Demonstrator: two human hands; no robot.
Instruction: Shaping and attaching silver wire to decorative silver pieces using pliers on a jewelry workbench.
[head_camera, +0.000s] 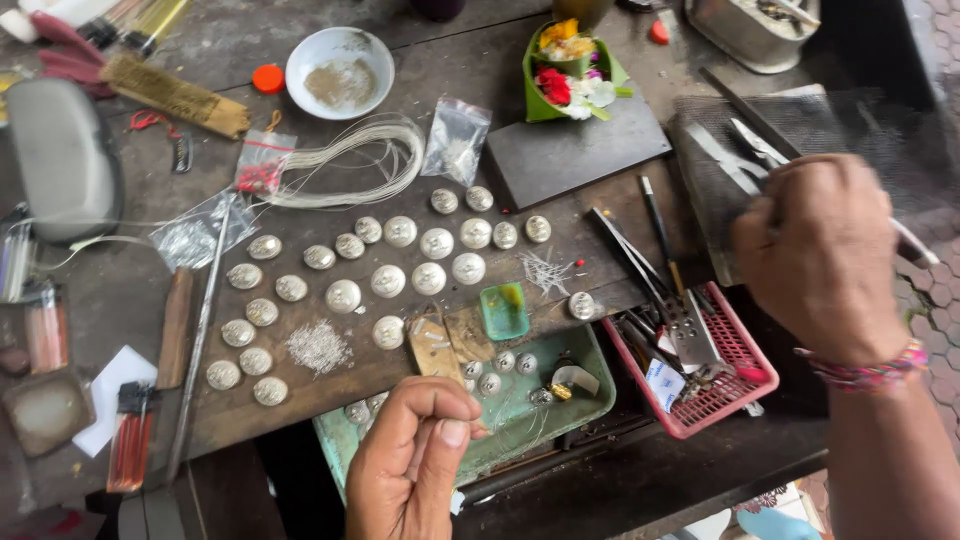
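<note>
left hand (415, 460) hovering over green tray (590, 385), fingers pinching closed, held item too small to tell | right hand (820, 255) gripping thin metal tool (915, 243) above mesh pad (800, 125) | silver domes (400, 232) lying across counter (120, 300)

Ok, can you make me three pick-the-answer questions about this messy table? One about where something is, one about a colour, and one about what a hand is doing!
1. Where is the white bowl?
A. at the far side of the table, beside an orange cap
B. inside the pink basket
C. under the left hand

2. What colour is the basket holding the tools?
A. blue
B. pink-red
C. yellow

3. How is the left hand?
A. flat and open
B. curled, thumb pinched against its fingers
C. out of sight

Answers: 1 A, it sits up top next to the orange cap. 2 B, its mesh rim is pink-red. 3 B, the thumb presses on the bent fingers.
</note>
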